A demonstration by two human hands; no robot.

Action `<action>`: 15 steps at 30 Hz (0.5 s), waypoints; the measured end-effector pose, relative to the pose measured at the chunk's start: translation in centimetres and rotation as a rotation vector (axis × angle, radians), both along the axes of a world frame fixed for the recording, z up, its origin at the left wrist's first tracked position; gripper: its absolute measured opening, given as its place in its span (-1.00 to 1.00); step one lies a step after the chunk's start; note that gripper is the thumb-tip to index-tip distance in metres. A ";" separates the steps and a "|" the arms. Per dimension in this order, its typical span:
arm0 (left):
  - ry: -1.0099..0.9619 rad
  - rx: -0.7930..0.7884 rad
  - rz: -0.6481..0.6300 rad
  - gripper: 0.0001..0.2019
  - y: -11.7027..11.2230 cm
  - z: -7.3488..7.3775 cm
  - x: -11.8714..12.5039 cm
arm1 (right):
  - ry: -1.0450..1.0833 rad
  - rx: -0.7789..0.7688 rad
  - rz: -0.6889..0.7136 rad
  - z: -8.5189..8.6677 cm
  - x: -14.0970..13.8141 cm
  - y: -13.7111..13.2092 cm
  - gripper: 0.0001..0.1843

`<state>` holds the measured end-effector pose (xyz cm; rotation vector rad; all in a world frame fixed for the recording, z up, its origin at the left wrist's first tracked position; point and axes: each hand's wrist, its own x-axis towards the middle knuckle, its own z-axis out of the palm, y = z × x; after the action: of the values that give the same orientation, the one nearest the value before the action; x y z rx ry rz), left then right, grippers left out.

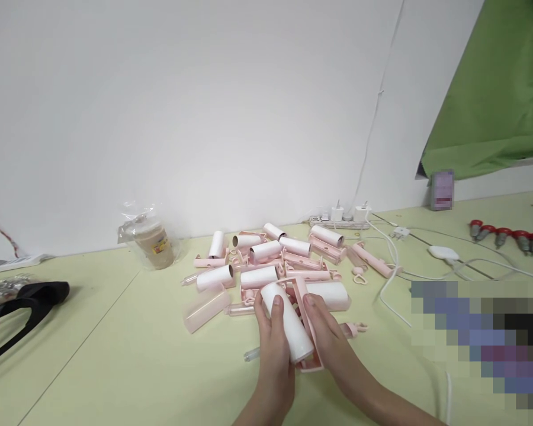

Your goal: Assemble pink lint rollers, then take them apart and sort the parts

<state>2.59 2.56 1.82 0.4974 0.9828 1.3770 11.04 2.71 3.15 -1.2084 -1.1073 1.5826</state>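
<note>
My left hand (273, 343) is wrapped round a white paper roll (289, 322), its thumb lying along the side. Against that roll, my right hand (326, 328) grips a pink plastic holder (308, 322) that looks like a lint roller frame. Roll and holder are pressed side by side, tilted, above the table; whether the roll sits inside the holder I cannot tell. Behind my hands lies a pile of more white rolls (258, 276) and pink holders (304, 275). A translucent pink cover (206, 309) rests left of my left hand, and a clear handle (251, 354) pokes out beside the wrist.
A bagged drink cup (155, 245) stands at the back left. Black straps (44, 291) lie at the far left. White cables (393, 296) run from a power strip (340, 222) along the right, near several red-topped metal parts (501, 234).
</note>
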 end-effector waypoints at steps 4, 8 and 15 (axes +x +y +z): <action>-0.002 -0.017 0.000 -0.39 -0.2 0.2 -0.1 | -0.054 0.008 -0.060 0.5 -0.3 -0.2 -0.41; -0.015 -0.024 -0.036 -0.37 -0.4 0.2 -0.2 | -0.047 -0.021 -0.066 0.8 -0.5 -0.2 -0.45; -0.007 0.030 -0.040 -0.36 -0.5 0.6 0.1 | -0.089 0.096 -0.090 -0.3 0.1 0.3 -0.52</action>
<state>2.64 2.04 2.38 0.5318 0.9424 1.3586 11.15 3.05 2.82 -1.2568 -1.1561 1.4045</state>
